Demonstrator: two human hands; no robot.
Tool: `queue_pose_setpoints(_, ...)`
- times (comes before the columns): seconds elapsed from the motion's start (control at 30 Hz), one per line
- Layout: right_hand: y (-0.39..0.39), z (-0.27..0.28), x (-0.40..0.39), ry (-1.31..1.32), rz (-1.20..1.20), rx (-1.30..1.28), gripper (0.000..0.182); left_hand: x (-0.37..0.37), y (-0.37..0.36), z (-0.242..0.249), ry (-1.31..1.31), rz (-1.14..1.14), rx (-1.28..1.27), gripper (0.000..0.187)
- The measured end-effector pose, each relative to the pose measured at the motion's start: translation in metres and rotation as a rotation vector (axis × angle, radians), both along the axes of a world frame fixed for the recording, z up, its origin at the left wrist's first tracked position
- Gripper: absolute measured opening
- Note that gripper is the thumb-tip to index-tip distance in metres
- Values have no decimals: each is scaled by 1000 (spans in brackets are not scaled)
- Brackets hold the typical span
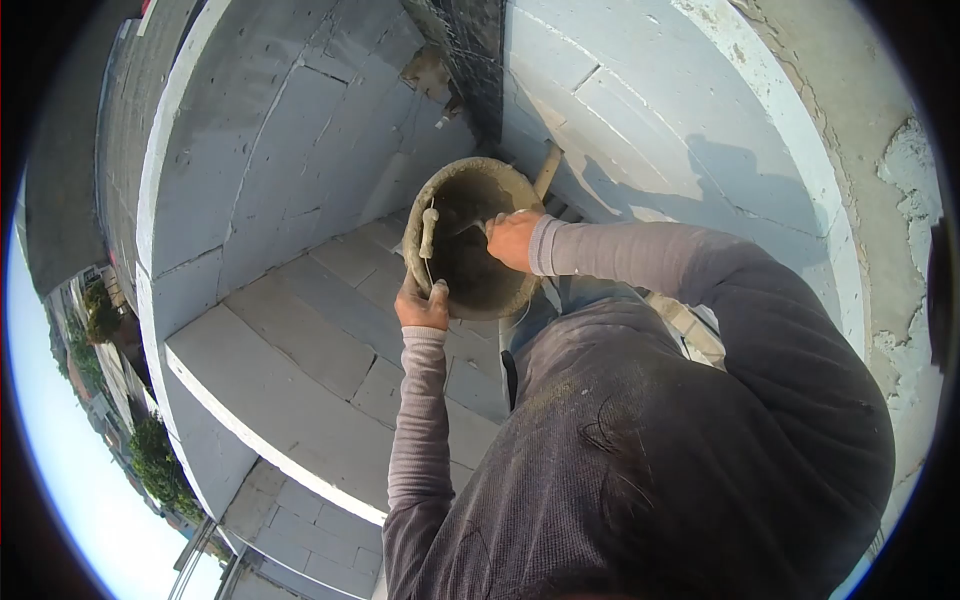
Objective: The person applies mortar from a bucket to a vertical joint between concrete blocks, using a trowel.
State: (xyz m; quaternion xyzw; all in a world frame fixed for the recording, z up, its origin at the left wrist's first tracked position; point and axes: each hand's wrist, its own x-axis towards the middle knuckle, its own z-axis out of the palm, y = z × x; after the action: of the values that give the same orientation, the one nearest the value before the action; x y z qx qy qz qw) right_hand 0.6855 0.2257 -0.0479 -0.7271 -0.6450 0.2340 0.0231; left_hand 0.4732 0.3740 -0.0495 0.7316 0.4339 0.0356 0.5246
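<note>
A round mortar-stained bucket (500, 290) is tilted with its mouth toward me, and grey mortar coats its inside. My left hand (422, 306) grips the lower left of its rim from beneath. A white handle grip (428, 232) hangs across the rim just above that hand. My right hand (512, 240) reaches inside the bucket, closed around a small tool whose thin tip (468, 229) points into the mortar. Most of the tool is hidden by my fingers. My grey sleeves and torso fill the lower right.
Grey block walls (300, 130) rise behind and to both sides of the bucket. Under it runs a block ledge (290, 360). A wooden stick (547, 170) leans behind the bucket. At the far left the ledge drops off to a street and trees (150, 460) far below.
</note>
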Motion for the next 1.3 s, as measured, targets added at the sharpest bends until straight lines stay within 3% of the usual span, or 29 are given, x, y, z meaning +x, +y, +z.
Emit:
queue_pose_setpoints(0.07, -13, 8, -21, 57, 155, -136, 22, -5, 8, 1, -55, 32, -11, 44)
queue_pose_setpoints(0.13, -8, 8, 2, 133, 118, -200, 22, -8, 8, -3, -168, 112, -72, 44)
queue_pose_setpoints(0.2, 3, 46, 32, 213, 46, -276, 18, -15, 6, 0, -94, 59, -52, 43)
queue_pose_setpoints(0.23, 6, 36, 33, 218, 41, -274, 18, -14, 6, 0, -38, 5, -32, 42)
queue_pose_setpoints(0.3, 7, 8, 32, 77, -118, 12, 18, -3, 1, 7, -21, -11, -18, 42)
queue_pose_setpoints(0.33, 4, -3, 20, 13, -123, -58, 21, 3, -1, 10, -1, -20, 0, 42)
queue_pose_setpoints(0.37, -4, 5, 10, 54, 62, -137, 26, 3, -1, 9, 2, -27, -1, 42)
queue_pose_setpoints(0.43, -33, -22, -27, 41, 93, -127, 30, 10, 4, 4, -14, 4, 61, 48)
queue_pose_setpoints(0.47, -23, -5, -8, 217, 72, -309, 39, 7, 5, 5, -8, 2, 57, 48)
queue_pose_setpoints(0.5, -22, -6, 5, 219, 76, -312, 39, 5, 7, 5, 33, -30, 108, 48)
queue_pose_setpoints(0.57, -22, -13, 22, 116, -113, -88, 46, 5, 9, 13, 84, -61, 164, 48)
queue_pose_setpoints(0.63, -19, -32, 24, 16, -136, -33, 50, 19, 7, 31, 228, -175, 269, 42)
queue_pose_setpoints(0.7, -15, -45, 23, -287, -71, -10, 51, 33, 11, 30, 199, -223, 335, 39)
queue_pose_setpoints(0.77, -13, -54, 17, -205, -178, 74, 42, 53, 20, 34, 175, -278, 405, 37)
queue_pose_setpoints(0.83, -12, -43, 32, 16, 30, -48, 28, 80, 37, 56, 239, -421, 403, 52)
queue_pose_setpoints(0.87, -12, -44, 34, 23, 28, -42, 28, 85, 40, 60, 224, -498, 445, 67)
queue_pose_setpoints(0.9, -13, -46, 33, 115, 21, -142, 24, 89, 43, 64, 237, -508, 450, 67)
queue_pose_setpoints(0.97, -18, -52, 30, 309, 4, -338, 17, 99, 48, 70, 240, -755, 486, 80)
queue_pose_setpoints(1.0, -30, -111, 11, 142, 336, -257, 20, 104, 48, 71, 287, -822, 484, 83)
queue_pose_setpoints(1.03, -39, -123, 2, 158, 332, -246, 20, 110, 47, 74, 303, -832, 486, 83)
queue_pose_setpoints(1.1, -51, -128, -34, 310, 169, -48, 28, 117, 45, 81, 346, -926, 450, 82)
queue_pose_setpoints(1.13, -53, -97, -45, 592, -332, -110, 35, 120, 46, 82, 363, -937, 450, 82)
queue_pose_setpoints(1.3, -31, -74, -78, 832, -327, -212, 32, 107, 55, 103, 378, -1017, 558, 72)
